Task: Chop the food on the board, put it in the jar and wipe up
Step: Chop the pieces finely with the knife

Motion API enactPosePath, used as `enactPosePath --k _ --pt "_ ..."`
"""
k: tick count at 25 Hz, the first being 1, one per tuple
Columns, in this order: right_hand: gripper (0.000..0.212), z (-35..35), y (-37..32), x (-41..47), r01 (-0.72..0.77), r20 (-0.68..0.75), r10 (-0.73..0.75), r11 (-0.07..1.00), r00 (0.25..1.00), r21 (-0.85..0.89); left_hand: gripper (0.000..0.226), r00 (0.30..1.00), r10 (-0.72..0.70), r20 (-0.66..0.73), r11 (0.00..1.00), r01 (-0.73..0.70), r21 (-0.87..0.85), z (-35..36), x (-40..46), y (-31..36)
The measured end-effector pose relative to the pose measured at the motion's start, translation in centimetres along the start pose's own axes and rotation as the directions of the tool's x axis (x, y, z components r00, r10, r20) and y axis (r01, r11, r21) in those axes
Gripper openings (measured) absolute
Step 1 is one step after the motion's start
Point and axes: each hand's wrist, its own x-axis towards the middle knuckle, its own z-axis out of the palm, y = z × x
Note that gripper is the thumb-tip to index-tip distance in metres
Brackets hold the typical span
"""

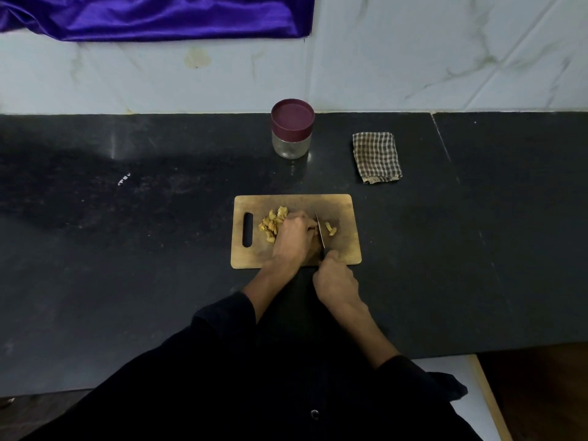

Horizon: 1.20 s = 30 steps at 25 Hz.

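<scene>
Food (273, 226) seemingly pinned mid-board (345, 246) by left hand (294, 237), knife (320, 232) alongside.

Illumination dim and uneven across the head view; the marbled wall tiles (413, 58) are the brightest area, pale and cool; the black countertop (127, 249) reads very dark, with a broad soft shadow across its left half and a faint vertical sheen near the back left; the purple cloth (152, 14) shows satin glare along its folds; the dark sleeves (222, 313) lose all detail; wide-angle distortion bows the counter's far edge and stretches the corners; fine texture is soft and slightly noisy throughout.
</scene>
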Motion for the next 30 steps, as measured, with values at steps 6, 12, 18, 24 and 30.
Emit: enactPosePath --k 6,12,18,24,30 --pt "0.021 0.0 1.3 -0.1 0.019 -0.028 -0.013 0.974 1.000 0.224 0.018 1.000 0.002 -0.002 1.000 -0.002 0.005 -0.4 -0.2 0.3" --pt "0.032 -1.2 2.2 -0.1 0.010 -0.049 0.003 0.964 0.999 0.265 0.014 0.999 -0.032 0.003 0.999 0.032 -0.032 -0.2 -0.3 0.3" --pt "0.036 -1.3 2.8 -0.3 -0.018 -0.021 0.026 0.954 0.999 0.298 0.021 1.000 -0.021 -0.006 0.999 0.021 -0.047 -0.5 -0.4 0.3" --pt "0.022 -0.9 1.6 -0.6 0.063 -0.010 -0.062 0.966 0.998 0.249 0.025 1.000 -0.027 -0.016 0.999 0.026 -0.045 -0.4 -0.4 0.2" --pt "0.021 -0.4 1.1 0.0 0.074 0.007 -0.078 0.968 0.997 0.242 0.022 0.999 -0.031 -0.026 0.999 0.030 -0.034 -0.1 -0.5 0.3"
